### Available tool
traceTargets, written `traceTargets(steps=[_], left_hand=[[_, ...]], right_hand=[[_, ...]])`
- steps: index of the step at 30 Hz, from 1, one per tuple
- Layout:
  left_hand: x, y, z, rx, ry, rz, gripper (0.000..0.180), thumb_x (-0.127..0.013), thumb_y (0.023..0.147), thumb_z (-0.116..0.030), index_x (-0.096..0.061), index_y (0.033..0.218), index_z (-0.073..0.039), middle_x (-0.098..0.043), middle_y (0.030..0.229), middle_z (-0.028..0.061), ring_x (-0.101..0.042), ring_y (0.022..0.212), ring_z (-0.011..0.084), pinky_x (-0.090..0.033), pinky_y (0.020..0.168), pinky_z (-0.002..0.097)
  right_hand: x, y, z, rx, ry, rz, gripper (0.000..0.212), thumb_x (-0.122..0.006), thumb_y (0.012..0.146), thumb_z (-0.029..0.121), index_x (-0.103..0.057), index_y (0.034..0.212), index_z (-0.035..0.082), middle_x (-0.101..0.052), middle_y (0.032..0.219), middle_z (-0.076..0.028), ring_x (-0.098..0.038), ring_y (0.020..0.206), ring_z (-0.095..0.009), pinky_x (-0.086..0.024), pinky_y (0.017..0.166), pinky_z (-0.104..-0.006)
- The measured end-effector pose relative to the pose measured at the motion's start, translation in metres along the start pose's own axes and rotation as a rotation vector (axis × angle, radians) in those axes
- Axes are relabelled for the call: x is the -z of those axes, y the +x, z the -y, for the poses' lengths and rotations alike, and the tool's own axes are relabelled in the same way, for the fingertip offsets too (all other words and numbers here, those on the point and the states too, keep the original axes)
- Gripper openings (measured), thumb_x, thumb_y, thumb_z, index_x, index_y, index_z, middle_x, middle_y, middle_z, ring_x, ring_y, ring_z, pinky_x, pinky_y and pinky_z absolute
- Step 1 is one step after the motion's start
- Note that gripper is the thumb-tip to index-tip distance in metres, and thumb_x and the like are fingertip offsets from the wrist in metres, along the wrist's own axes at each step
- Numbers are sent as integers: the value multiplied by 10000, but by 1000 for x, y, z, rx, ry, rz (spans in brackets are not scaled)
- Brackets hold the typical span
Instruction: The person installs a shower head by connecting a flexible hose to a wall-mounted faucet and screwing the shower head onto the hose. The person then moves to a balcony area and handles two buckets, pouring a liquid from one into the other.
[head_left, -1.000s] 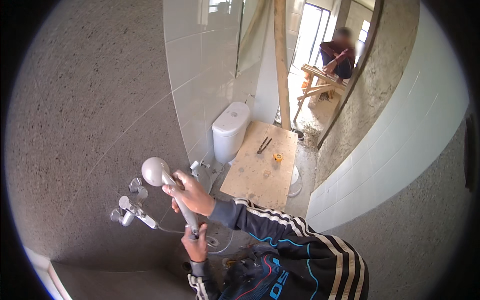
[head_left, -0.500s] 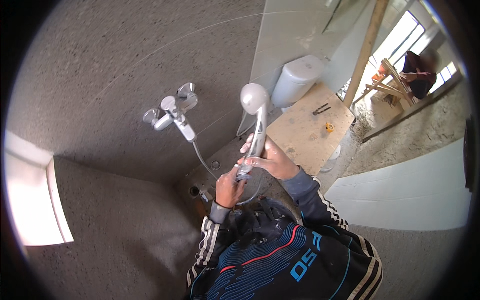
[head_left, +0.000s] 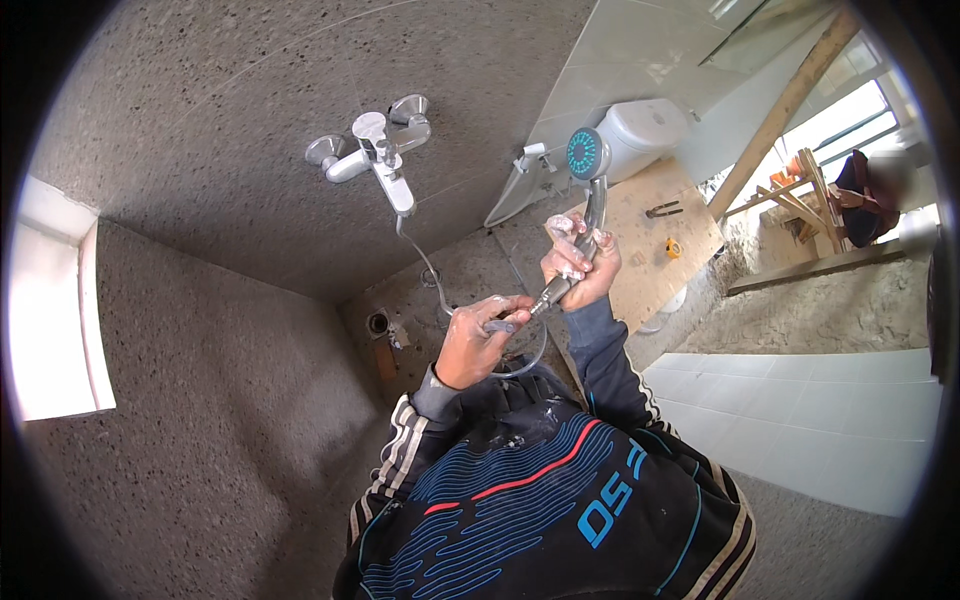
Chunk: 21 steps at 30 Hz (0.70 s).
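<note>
My right hand (head_left: 582,264), dusted with white, is closed round the chrome handle of a hand shower (head_left: 588,155). The shower's round face with turquoise nozzles shows, tilted toward me. Lower down, my left hand (head_left: 476,342) pinches the shower hose (head_left: 541,352) just below the handle's end. Its fingertips partly hide the joint, so I cannot tell whether hose and handle are screwed together. From there the hose hangs in a loop and also runs up to a chrome mixer tap (head_left: 388,165) on the rough grey wall.
Behind the shower stands a white toilet (head_left: 640,132). A wooden board (head_left: 650,290) beside it bears pliers (head_left: 664,209) and a small yellow-orange item (head_left: 673,247). A drain hole (head_left: 377,322) opens in the floor. Far right, another person (head_left: 865,200) is by a wooden frame, past a leaning pole (head_left: 785,115).
The shower head has turned from its smooth back to its nozzle face. My right hand has moved up and right along with it, and my hands are farther apart.
</note>
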<state>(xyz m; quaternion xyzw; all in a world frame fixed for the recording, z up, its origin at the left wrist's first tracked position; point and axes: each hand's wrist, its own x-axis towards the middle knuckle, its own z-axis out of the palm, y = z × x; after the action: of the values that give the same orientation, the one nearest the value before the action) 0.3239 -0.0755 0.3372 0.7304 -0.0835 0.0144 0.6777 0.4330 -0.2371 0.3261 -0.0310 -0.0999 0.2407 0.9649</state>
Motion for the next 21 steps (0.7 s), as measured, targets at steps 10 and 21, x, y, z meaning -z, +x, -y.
traceTargets(steps=[10,21], left_hand=[[1,1,4,88,-121,25,213,-639,800,-120,-646,968,9,-656,807,86,-571,707,90,-447,640,232],[-3,3,1,62,-95,87,284,-670,775,-138,-618,971,62,-650,754,91,-541,670,77,-450,630,240]], right_hand=[[-10,11,-5,-130,-51,128,213,-539,770,173,-372,840,61,-432,826,-111,-372,354,-48,-329,314,-177],[-17,11,-16,-270,-58,195,263,-572,771,165,-356,837,30,-454,821,-176,-423,327,-80,-368,281,-187]])
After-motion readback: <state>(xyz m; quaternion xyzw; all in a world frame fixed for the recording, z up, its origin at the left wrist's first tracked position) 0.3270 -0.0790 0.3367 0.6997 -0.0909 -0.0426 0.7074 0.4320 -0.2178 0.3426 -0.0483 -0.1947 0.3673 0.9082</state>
